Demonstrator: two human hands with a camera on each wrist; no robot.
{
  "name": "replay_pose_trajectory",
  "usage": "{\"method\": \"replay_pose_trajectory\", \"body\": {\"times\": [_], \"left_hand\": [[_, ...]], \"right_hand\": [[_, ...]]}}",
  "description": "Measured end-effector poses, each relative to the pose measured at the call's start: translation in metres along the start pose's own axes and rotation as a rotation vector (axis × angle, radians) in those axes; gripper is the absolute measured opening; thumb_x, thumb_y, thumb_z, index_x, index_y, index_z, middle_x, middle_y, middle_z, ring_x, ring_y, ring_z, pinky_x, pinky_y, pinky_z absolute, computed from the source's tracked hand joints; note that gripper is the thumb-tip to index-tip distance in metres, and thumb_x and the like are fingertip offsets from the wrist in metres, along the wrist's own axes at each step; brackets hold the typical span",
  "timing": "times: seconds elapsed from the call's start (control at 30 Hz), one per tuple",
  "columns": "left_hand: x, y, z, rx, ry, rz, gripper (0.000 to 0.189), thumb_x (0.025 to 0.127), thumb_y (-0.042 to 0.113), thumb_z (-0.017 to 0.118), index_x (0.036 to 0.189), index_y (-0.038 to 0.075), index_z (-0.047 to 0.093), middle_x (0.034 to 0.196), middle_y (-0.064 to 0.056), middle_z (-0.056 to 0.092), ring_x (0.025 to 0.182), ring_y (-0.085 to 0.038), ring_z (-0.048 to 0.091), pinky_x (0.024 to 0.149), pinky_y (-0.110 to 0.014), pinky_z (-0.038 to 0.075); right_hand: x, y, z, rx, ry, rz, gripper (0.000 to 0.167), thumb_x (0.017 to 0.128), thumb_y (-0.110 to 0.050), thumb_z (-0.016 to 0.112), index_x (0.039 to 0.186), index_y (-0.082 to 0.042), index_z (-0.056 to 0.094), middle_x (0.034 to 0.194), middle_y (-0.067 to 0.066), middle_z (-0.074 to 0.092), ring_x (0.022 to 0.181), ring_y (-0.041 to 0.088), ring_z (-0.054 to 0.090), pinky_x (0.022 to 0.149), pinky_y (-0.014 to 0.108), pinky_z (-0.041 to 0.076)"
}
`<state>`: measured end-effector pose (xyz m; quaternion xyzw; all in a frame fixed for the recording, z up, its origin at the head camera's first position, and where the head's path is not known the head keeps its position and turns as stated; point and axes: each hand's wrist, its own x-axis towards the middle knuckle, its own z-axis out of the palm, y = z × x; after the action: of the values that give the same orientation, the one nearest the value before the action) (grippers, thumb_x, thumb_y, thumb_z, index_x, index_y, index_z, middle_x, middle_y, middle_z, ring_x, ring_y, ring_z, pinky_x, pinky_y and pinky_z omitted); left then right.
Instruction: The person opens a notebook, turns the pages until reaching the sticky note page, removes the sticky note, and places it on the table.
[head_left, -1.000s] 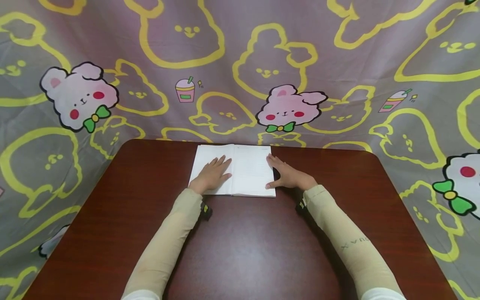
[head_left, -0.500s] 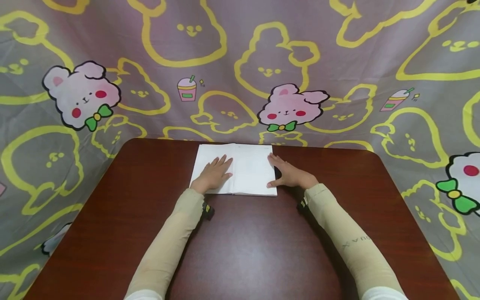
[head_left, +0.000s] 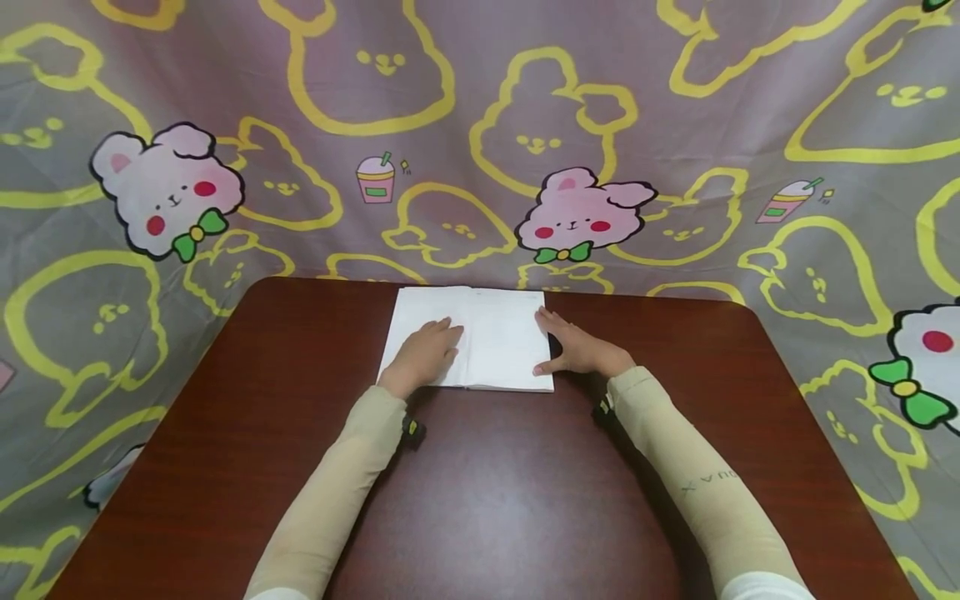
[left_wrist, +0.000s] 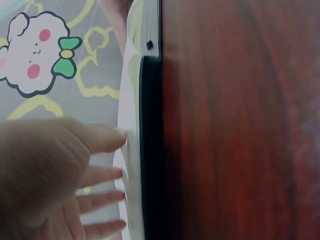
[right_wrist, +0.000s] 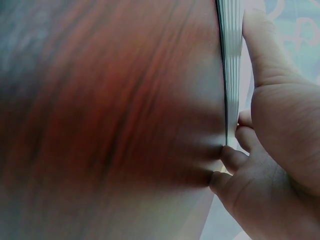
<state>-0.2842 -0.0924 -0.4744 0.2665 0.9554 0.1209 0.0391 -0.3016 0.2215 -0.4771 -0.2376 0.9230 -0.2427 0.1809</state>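
Observation:
An open book [head_left: 504, 342] with white pages and a dark cover [left_wrist: 152, 150] lies on the table near its far edge. Over the left page my left hand [head_left: 422, 354] has its fingers extended, and the thumb and fingertips [left_wrist: 117, 195] meet the paper. At the book's right edge is my right hand [head_left: 583, 348], spread with a wide gap between thumb and fingers. Its thumb [right_wrist: 257, 40] rests on the right page by the page block [right_wrist: 232, 65]. Lower fingers of that hand come down beside the edge onto the table.
The brown wooden table [head_left: 480, 500] has rounded far corners. A grey curtain [head_left: 450, 100] with yellow outlines and rabbit prints hangs right behind it and along both sides. Black wrist cameras [head_left: 413, 430] sit under both sleeve cuffs.
My left hand has shifted slightly on the left page, its spread fingers drawing closer together. The right hand and the book stay where they were.

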Motion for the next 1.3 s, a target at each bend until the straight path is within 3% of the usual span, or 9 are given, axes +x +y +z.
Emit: {"method": "replay_pose_trajectory", "body": {"times": [0.13, 0.4, 0.6, 0.77, 1.03, 1.3], "left_hand": [[-0.001, 0.005, 0.001, -0.041, 0.055, 0.101, 0.039, 0.103, 0.012, 0.057, 0.140, -0.001, 0.058, 0.146, -0.023, 0.054, 0.140, -0.037, 0.048, 0.117, -0.048, 0.038], [-0.006, 0.020, 0.001, -0.063, 0.142, 0.218, 0.028, 0.100, 0.012, 0.062, 0.125, 0.001, 0.068, 0.140, -0.021, 0.060, 0.133, -0.035, 0.055, 0.112, -0.046, 0.044], [-0.009, 0.031, 0.000, -0.089, 0.196, 0.282, 0.021, 0.099, 0.014, 0.066, 0.114, 0.002, 0.073, 0.125, -0.016, 0.067, 0.118, -0.031, 0.062, 0.103, -0.044, 0.050], [-0.008, 0.038, 0.002, -0.114, 0.202, 0.334, 0.015, 0.095, 0.018, 0.072, 0.103, 0.006, 0.075, 0.110, -0.008, 0.069, 0.104, -0.026, 0.064, 0.095, -0.040, 0.053], [-0.005, 0.042, 0.005, -0.098, 0.177, 0.354, 0.024, 0.084, 0.031, 0.084, 0.096, 0.011, 0.075, 0.098, -0.002, 0.067, 0.094, -0.020, 0.063, 0.087, -0.036, 0.053], [-0.005, 0.043, 0.001, -0.098, 0.159, 0.343, 0.020, 0.084, 0.024, 0.084, 0.095, 0.010, 0.075, 0.092, -0.002, 0.068, 0.087, -0.020, 0.064, 0.083, -0.036, 0.053]], "right_hand": [[-0.002, -0.001, -0.001, 0.006, -0.005, 0.001, 0.118, 0.083, -0.045, 0.083, 0.162, 0.000, 0.008, 0.170, 0.020, 0.002, 0.157, 0.040, 0.001, 0.123, 0.063, 0.009], [-0.002, 0.000, -0.001, 0.006, -0.007, -0.013, 0.117, 0.084, -0.044, 0.082, 0.162, 0.001, 0.008, 0.170, 0.020, 0.002, 0.157, 0.041, 0.001, 0.123, 0.064, 0.010], [-0.001, 0.000, -0.001, 0.013, -0.007, -0.001, 0.118, 0.083, -0.046, 0.082, 0.162, 0.000, 0.008, 0.170, 0.020, 0.002, 0.157, 0.041, 0.001, 0.123, 0.063, 0.009], [0.000, 0.001, -0.001, 0.002, -0.007, 0.002, 0.118, 0.083, -0.045, 0.082, 0.162, 0.000, 0.008, 0.170, 0.020, 0.002, 0.157, 0.040, 0.002, 0.123, 0.063, 0.010], [0.002, 0.004, -0.001, -0.002, -0.007, 0.008, 0.118, 0.083, -0.046, 0.082, 0.162, -0.001, 0.007, 0.170, 0.019, 0.001, 0.157, 0.040, 0.001, 0.123, 0.064, 0.010], [0.002, 0.005, 0.000, -0.004, -0.012, 0.011, 0.119, 0.083, -0.047, 0.082, 0.163, -0.002, 0.007, 0.171, 0.018, 0.001, 0.157, 0.039, 0.000, 0.123, 0.062, 0.009]]}}
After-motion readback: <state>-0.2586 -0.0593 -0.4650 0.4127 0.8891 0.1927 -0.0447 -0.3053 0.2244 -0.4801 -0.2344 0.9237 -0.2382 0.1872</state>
